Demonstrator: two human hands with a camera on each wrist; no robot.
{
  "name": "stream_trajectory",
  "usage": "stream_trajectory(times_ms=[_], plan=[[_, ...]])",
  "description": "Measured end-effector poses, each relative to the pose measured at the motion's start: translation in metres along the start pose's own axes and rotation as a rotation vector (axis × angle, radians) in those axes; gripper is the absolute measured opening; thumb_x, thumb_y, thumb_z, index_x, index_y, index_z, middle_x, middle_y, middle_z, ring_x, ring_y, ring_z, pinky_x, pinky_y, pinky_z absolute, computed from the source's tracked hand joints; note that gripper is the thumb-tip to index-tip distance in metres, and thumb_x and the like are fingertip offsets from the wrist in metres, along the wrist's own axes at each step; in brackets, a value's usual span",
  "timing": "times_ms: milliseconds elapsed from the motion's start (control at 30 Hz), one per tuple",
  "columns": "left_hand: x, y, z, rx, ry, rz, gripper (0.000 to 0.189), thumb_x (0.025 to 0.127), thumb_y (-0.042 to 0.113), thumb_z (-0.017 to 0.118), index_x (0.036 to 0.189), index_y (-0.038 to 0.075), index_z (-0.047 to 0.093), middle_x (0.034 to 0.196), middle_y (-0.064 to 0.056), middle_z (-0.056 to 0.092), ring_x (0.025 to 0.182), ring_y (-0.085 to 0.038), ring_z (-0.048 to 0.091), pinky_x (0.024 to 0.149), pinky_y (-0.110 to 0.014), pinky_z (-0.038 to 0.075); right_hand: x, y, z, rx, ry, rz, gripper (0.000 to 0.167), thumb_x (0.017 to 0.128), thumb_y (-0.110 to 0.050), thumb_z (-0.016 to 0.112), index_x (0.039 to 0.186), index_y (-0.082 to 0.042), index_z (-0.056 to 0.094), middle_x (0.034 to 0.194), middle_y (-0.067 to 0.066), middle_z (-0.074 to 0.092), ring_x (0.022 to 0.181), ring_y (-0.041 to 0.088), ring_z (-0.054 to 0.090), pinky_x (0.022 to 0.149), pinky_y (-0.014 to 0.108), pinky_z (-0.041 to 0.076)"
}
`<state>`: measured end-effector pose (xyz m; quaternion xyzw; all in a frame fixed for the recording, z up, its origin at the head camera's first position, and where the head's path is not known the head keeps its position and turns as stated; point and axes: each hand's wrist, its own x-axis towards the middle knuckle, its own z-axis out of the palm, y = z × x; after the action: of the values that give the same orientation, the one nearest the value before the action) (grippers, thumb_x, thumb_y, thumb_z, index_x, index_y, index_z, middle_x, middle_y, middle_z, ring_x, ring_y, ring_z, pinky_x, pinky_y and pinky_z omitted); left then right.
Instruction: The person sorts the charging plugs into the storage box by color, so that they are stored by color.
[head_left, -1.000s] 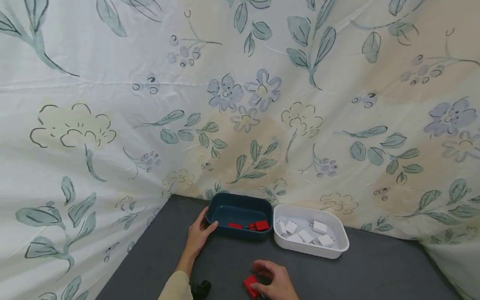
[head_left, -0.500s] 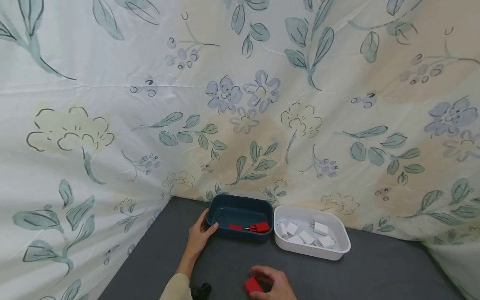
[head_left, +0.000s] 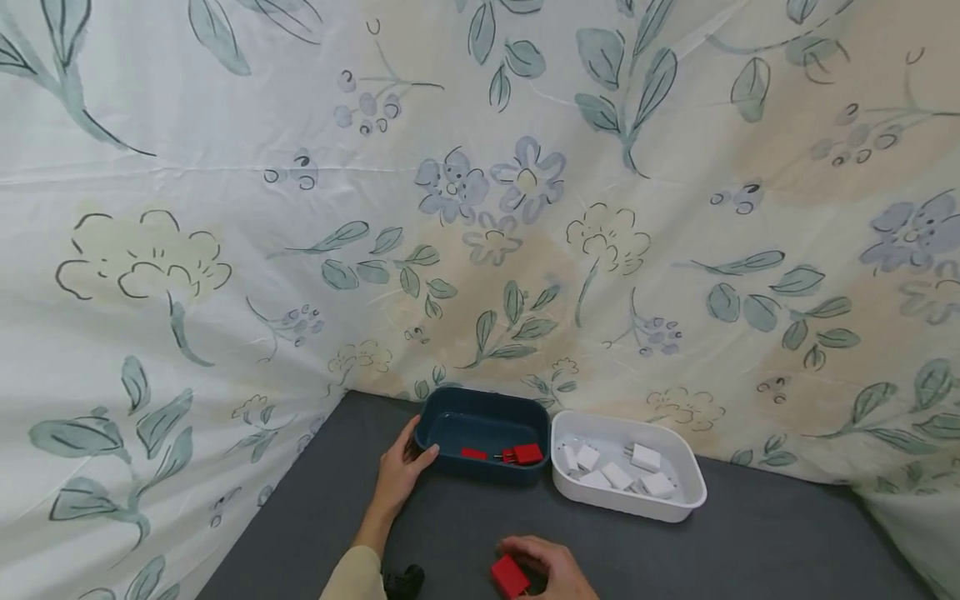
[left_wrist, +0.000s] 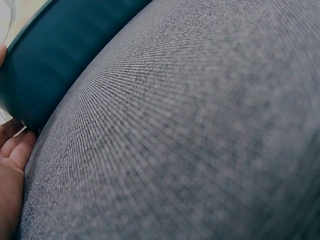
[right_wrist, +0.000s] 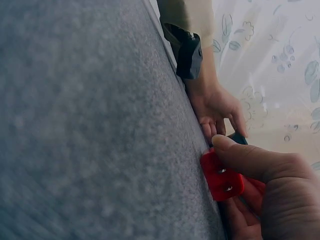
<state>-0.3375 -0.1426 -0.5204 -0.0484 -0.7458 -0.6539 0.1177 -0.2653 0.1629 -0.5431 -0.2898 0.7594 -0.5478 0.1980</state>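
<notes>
In the head view, my left hand (head_left: 399,473) holds the left end of a dark blue bin (head_left: 450,469), its thumb at the front rim and fingers at the outer side. The left wrist view shows the bin's wall (left_wrist: 60,55) with fingers low against it. My right hand (head_left: 551,571) pinches a red charger plug (head_left: 509,575) at the table's near side. In the right wrist view, the thumb lies on this red charger plug (right_wrist: 220,175), whose metal prongs face the camera. Inside the blue bin lie a red charger plug (head_left: 527,454) and another red piece (head_left: 474,454), partly hidden.
A white bin (head_left: 626,500) with several white charger plugs (head_left: 645,457) stands right beside the blue bin. Both stand on a dark grey table (head_left: 772,533). Floral cloth (head_left: 480,208) hangs behind and on the left. A black strapped device (head_left: 405,581) shows near my left sleeve.
My right hand's fingers have come down and closed round the red charger plug, which has turned slightly. The left hand stays at the blue bin.
</notes>
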Motion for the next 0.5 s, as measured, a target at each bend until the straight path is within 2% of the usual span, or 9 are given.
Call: stream_trajectory(times_ms=[500], plan=[[0.0000, 0.0009, 0.0003, 0.008, 0.004, -0.008, 0.073, 0.090, 0.023, 0.071, 0.152, 0.010, 0.034, 0.151, -0.023, 0.040, 0.136, -0.036, 0.045, 0.109, -0.050, 0.041, -0.0004, 0.0023, -0.0004, -0.010, 0.008, -0.042, 0.056, 0.084, -0.018, 0.076, 0.131, 0.005, 0.056, 0.123, 0.015, 0.065, 0.105, -0.001, 0.062, 0.090, 0.011, 0.048]])
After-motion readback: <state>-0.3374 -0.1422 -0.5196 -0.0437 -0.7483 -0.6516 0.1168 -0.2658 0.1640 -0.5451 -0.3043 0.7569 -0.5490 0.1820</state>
